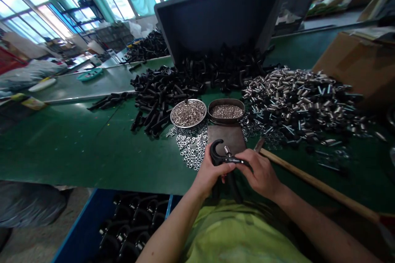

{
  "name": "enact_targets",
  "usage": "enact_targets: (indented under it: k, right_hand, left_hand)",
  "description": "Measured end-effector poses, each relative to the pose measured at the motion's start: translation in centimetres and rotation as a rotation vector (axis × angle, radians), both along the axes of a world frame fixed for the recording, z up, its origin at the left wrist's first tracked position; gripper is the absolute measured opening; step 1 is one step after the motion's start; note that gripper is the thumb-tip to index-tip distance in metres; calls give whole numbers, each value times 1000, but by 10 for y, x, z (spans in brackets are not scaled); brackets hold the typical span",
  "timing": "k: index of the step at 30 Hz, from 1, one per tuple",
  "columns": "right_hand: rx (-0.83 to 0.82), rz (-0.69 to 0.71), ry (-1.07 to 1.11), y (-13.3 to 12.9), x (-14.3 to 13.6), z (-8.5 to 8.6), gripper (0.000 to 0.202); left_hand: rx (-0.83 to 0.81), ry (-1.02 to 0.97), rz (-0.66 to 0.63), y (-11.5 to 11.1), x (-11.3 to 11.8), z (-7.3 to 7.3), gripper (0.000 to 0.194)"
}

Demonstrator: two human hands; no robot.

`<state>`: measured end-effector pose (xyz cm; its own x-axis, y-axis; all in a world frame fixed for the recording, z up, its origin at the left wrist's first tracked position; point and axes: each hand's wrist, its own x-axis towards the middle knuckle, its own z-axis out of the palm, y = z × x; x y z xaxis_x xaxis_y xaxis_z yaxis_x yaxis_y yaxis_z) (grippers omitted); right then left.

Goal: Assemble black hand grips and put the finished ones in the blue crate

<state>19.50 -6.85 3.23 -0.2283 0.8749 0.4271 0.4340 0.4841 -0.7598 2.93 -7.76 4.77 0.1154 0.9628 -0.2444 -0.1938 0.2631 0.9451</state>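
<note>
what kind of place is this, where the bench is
Probably a factory or workshop: metal parts lie heaped on a long green bench, a big tilted grey bin has black parts at its mouth, and a blue crate stands below.

Black hook [218, 159] in both hands [261, 174]

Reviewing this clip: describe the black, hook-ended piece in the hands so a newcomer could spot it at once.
From the big grey tilted bin on the green table, look down past the flat grey square plate to the left hand and right hand. Both hold the black hook-ended piece; unlike the heaped black parts, it is hand-held, with pale lettering.
</note>
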Motion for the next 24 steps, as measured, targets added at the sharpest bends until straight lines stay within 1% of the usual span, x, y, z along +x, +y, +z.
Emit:
enact_targets:
  k: [1,2,3,4,5,6,7,8,9,10,13,15,19,24]
  right_hand:
    - [-140,-21,26,3,0,-3,26]
    - [-316,-13,58,6,0,-5,33]
    - [-497,25,94,10,0,-6,41]
    - [-654,90,126,15,-1,-7,47]
    - [-764,173,148,21,-2,-6,50]
    - [-822,253,160,27,-3,-5,52]
    - [-840,318,162,33,-6,-4,51]
    - [-830,356,158,38,-9,-2,48]
    - [-807,365,143,42,-13,-1,45]
    - [-772,339,117,45,-17,0,41]
    - [-596,133,-31,48,-29,1,32]
    - [-495,46,-138,46,-34,2,29]
    - [-429,63,-223,44,-38,8,24]
    - [-342,65,-291,45,-36,17,21]
  left_hand:
    - [57,47,24,3,-2,0,74]
    - [117,98,41,5,-3,0,77]
    - [169,143,46,8,-6,1,81]
    - [205,179,31,11,-8,1,83]
    - [225,207,1,14,-10,2,84]
    - [234,232,-42,16,-11,2,83]
    - [240,256,-80,18,-12,1,82]
    - [243,280,-104,20,-13,-1,80]
    - [244,299,-110,20,-12,-4,79]
    - [241,309,-98,21,-12,-7,78]
    - [218,300,-9,20,-10,-18,80]
    - [220,312,26,20,-11,-23,80]
    - [254,366,33,20,-14,-24,80]
    - [271,363,43,24,-15,-23,80]
